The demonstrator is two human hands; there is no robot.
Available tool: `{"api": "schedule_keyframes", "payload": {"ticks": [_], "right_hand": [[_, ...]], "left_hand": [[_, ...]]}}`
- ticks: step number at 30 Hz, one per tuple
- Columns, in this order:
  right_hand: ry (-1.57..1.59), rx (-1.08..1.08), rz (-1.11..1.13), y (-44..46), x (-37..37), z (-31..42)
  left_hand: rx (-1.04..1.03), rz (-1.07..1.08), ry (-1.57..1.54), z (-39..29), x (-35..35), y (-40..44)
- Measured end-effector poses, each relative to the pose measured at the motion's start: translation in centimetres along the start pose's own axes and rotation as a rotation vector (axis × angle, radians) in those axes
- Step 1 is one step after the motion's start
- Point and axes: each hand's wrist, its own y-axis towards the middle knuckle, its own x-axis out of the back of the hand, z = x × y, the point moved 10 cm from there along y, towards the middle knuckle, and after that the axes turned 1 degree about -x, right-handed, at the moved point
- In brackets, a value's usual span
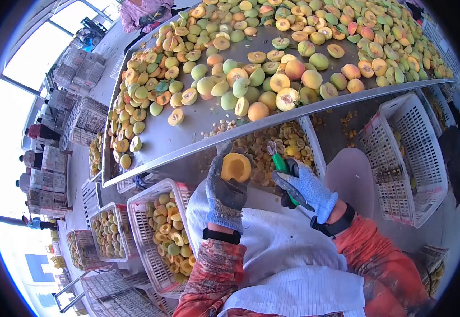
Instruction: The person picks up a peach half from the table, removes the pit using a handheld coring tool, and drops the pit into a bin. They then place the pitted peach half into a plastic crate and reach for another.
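from here i see the left hand with its grip curled round a hollowed fruit half, just short of the counter. it looks light, likely soft and slick inside, best cradled by the skin. beside it the right hand clasps a green-handled tool. beyond lies heaped fruit.

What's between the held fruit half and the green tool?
Just open air between the fruit half and green tool; the head view shows fruit pieces behind the gap.
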Motion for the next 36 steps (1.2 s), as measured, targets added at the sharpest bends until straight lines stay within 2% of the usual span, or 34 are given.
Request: {"api": "schedule_keyframes", "payload": {"ticks": [1,2,3,4,5,7,9,10,11,12,13,15,16,17,19,20,22,30,32,36], "right_hand": [[0.497,-0.128,0.091,-0.4,-1.7,0.5],[0.483,-0.097,0.093,-0.5,-2.3,1.0],[0.483,-0.093,0.086,-0.3,-2.4,0.5],[0.381,0.06,0.077,0.2,-2.4,0.8],[0.277,0.209,0.072,0.3,-2.5,1.6],[0.298,0.114,0.112,-1.4,-2.9,2.9],[0.219,-0.055,0.122,-2.0,-3.2,2.1],[0.211,-0.052,0.123,-1.9,-3.2,1.4],[-0.031,0.251,-0.035,-1.8,-1.7,2.9],[-0.272,0.553,-0.194,-3.1,-1.0,4.9],[-0.274,0.557,-0.189,-3.5,-1.0,4.8],[-0.243,0.483,-0.17,-4.3,-1.0,4.5],[-0.306,0.443,-0.138,-4.8,-1.6,4.6],[-0.308,0.45,-0.135,-5.4,-2.1,4.8],[-0.56,0.524,-0.21,-6.9,-3.2,5.6],[-0.642,0.556,-0.264,-7.6,-3.4,6.4],[-0.727,0.566,-0.289,-7.9,-3.8,6.3],[-1.073,0.518,-0.305,-8.2,-4.9,5.3],[-1.171,0.613,-0.334,-8.8,-5.7,6.0],[-1.258,0.672,-0.322,-9.3,-6.3,6.1]], "left_hand": [[-0.022,0.03,0.033,0.0,-1.2,0.0],[-0.017,0.04,0.033,0.5,-1.3,-0.2],[0.061,0.156,0.122,1.9,-2.0,-0.8],[0.138,0.267,0.211,3.1,-2.5,-1.4],[0.138,0.265,0.211,3.2,-1.9,-1.3],[0.394,0.191,0.231,5.4,0.0,-2.1],[0.416,0.158,0.222,5.7,1.0,-2.6],[0.3,0.238,0.495,5.0,2.3,-1.7],[0.173,0.312,0.768,4.4,3.1,-1.1],[-0.355,0.392,1.146,0.7,-3.1,-3.7],[-0.361,0.387,1.146,0.2,-3.1,-3.5],[0.141,0.214,0.049,1.6,0.2,-2.1],[-0.231,0.293,0.573,-0.4,-0.7,-1.8],[-0.239,0.294,0.572,-0.6,-0.2,-1.6],[0.23,0.268,-0.024,1.9,-1.6,-2.4],[0.224,0.269,-0.029,1.9,-1.8,-2.4],[0.053,0.241,0.08,0.9,-1.9,-2.1],[0.127,0.34,-0.093,2.7,-3.8,-3.2],[0.116,0.293,-0.133,3.0,-3.3,-2.8],[0.073,0.277,-0.102,2.9,-3.1,-2.9]]}}
